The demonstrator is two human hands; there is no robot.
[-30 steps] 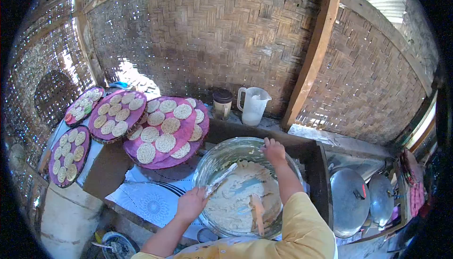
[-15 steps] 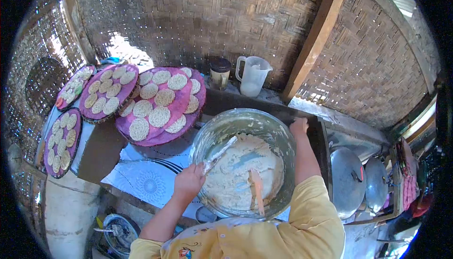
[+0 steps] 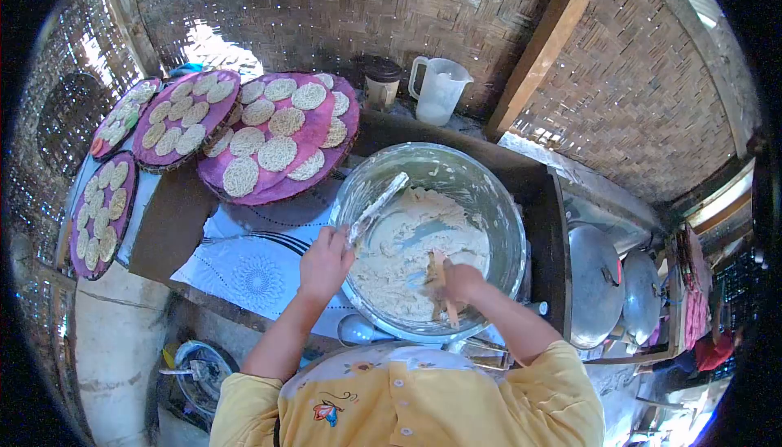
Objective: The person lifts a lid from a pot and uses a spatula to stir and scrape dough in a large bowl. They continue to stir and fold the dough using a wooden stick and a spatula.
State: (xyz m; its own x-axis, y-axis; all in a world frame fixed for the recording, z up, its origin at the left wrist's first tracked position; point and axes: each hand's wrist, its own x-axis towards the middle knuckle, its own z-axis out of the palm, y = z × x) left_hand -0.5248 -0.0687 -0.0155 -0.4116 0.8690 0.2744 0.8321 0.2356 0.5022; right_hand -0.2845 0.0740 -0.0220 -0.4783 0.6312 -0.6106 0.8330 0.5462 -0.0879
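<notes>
A large metal basin (image 3: 509,203) in front of me holds pale, sticky dough (image 3: 383,280), with smears up its inner wall. At the basin's left rim, my left hand (image 3: 326,264) is closed on the lower end of a dough-coated stick (image 3: 379,207), which slants up into the basin. My right hand (image 3: 464,284) reaches over the right side of the basin and closes at a wooden spatula (image 3: 450,308) standing in the dough. Its fingers are blurred and partly hidden by the handle.
Round trays with purple cloth (image 3: 265,142) carry several pale discs at the left. A clear pitcher (image 3: 440,93) and a lidded jar (image 3: 381,85) stand behind the basin. A metal ladle (image 3: 354,329) lies in front. Large lidded pots (image 3: 593,284) are at the right.
My right hand has left the basin's right rim and moved inward to the wooden spatula. The view has tilted, so everything sits higher. My left hand stays at the stick.
</notes>
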